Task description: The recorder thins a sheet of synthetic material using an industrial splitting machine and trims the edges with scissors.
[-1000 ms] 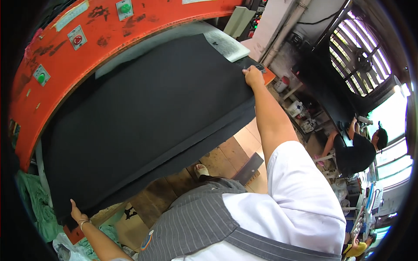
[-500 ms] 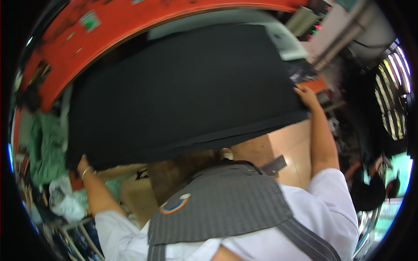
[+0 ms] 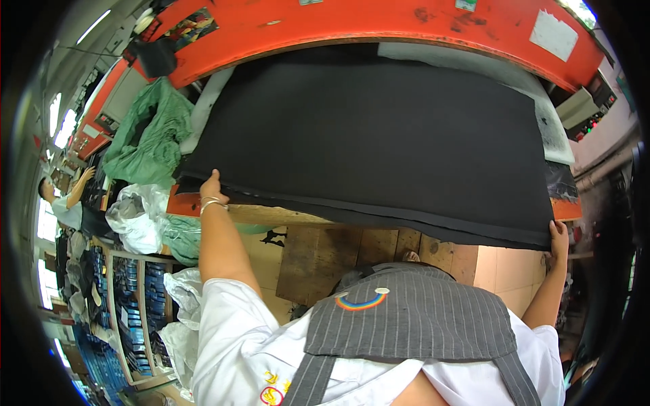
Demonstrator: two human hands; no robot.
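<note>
By orange machine (image 3: 379,24), black sheeting (image 3: 379,135) crosswise.

I'm in a white short-sleeved shirt (image 3: 237,335), grey pinstriped bib apron (image 3: 433,321), rainbow-coloured arc (image 3: 362,308) on it. Pale bracelet (image 3: 214,202), left wrist (image 3: 212,194).

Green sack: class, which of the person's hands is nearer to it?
Left. The left hand holds the black material near its front left corner, just right of the green sack; the right hand is across at the front right corner.
</note>
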